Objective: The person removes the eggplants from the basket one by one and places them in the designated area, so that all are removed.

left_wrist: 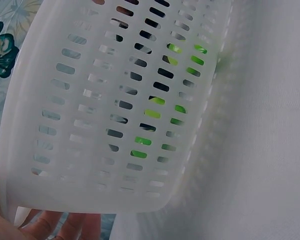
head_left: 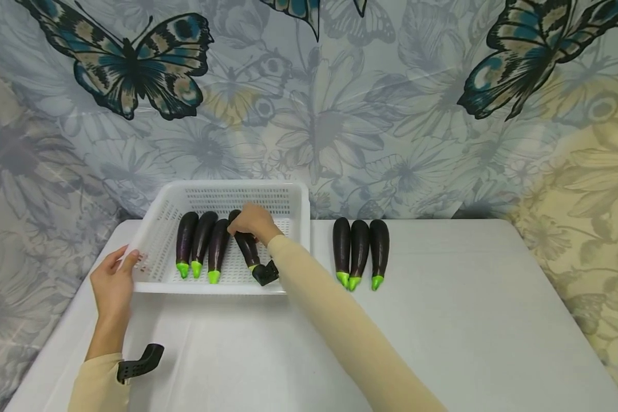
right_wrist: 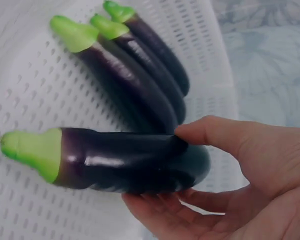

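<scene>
A white perforated plastic basket (head_left: 226, 289) stands on the table, with three dark purple, green-capped eggplants (head_left: 202, 240) side by side in its left part. My right hand (head_left: 254, 222) is over the basket and grips another eggplant (right_wrist: 130, 160) between thumb and fingers, near its rounded end. In the right wrist view, that eggplant's green cap points away from the hand. My left hand (head_left: 114, 280) holds the basket's left side at the rim. From the left wrist, its fingers (left_wrist: 45, 225) show below the basket's edge, and green caps appear through the slots.
Right of the basket, three more eggplants (head_left: 359, 252) lie together on the white-covered table (head_left: 468, 320). A butterfly-and-flower patterned cloth (head_left: 329, 126) hangs behind the table. Each wrist carries a black camera mount (head_left: 141, 361).
</scene>
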`<state>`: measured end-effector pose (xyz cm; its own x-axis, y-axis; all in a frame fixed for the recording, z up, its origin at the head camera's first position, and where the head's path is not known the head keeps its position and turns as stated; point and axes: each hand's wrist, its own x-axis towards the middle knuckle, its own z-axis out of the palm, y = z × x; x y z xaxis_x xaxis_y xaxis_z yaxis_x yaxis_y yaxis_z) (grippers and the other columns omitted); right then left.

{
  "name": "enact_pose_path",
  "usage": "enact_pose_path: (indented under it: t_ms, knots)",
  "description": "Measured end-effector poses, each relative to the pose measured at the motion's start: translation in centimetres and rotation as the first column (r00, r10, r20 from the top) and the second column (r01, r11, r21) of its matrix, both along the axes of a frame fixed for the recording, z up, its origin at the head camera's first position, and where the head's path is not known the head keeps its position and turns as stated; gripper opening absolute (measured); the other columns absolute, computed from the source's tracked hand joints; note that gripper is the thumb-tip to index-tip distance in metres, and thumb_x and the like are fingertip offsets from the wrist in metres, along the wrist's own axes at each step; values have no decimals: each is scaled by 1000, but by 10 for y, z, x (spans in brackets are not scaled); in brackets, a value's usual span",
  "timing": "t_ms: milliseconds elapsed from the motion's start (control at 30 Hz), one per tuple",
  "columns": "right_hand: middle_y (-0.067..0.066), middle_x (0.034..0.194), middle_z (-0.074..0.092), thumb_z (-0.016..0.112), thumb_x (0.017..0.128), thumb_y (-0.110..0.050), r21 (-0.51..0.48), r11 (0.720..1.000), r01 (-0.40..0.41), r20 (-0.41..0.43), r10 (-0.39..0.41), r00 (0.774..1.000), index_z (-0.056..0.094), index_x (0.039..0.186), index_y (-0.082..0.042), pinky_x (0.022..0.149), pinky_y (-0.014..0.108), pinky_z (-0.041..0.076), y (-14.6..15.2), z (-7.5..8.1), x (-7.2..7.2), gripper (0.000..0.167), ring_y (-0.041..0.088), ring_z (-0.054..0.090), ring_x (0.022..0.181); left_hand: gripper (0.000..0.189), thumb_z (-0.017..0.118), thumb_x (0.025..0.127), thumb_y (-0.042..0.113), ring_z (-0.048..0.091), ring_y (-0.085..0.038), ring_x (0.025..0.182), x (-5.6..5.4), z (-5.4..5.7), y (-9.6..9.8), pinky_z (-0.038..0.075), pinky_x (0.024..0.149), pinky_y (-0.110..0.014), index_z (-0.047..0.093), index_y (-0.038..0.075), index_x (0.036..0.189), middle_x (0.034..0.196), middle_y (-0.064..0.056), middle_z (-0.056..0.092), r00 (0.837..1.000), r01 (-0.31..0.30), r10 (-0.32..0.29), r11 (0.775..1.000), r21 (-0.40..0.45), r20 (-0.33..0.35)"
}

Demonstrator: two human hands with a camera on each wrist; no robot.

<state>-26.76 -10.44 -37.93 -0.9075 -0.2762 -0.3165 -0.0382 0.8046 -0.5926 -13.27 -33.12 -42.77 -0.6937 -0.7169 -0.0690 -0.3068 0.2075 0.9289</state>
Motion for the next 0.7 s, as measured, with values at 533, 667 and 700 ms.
enact_pose_path:
  t_ms: [533, 667, 700]
  knots:
    - [11, 134, 57, 73, 85, -25, -231, 970, -80, 15, 86, 996, 57, 133, 0, 66, 33, 58, 34, 25, 2, 57, 21, 65, 84, 49, 59, 99, 32, 52, 5, 80, 1, 2, 2, 43, 65, -9, 54, 8, 141, 117, -4, 59, 1000, -3, 4, 1000, -23, 29]
    - [12, 137, 56, 72, 87, -27, -227, 967, -115, 9, 120, 993, 53, 138, -1, 78, 36, 57, 41, 29, 2, 61, 21, 65, 89, 49, 58, 99, 32, 51, 5, 80, 0, 1, 2, 42, 65, -9, 53, 8, 141, 122, -7, 57, 999, 0, 2, 999, -35, 43]
    - [12, 137, 55, 72, 87, -28, -225, 967, -119, 5, 123, 992, 52, 139, -1, 79, 35, 56, 43, 30, 2, 62, 20, 64, 89, 49, 58, 99, 32, 51, 5, 80, 0, 1, 2, 42, 65, -8, 53, 8, 141, 121, -6, 58, 999, -3, 4, 999, -32, 43]
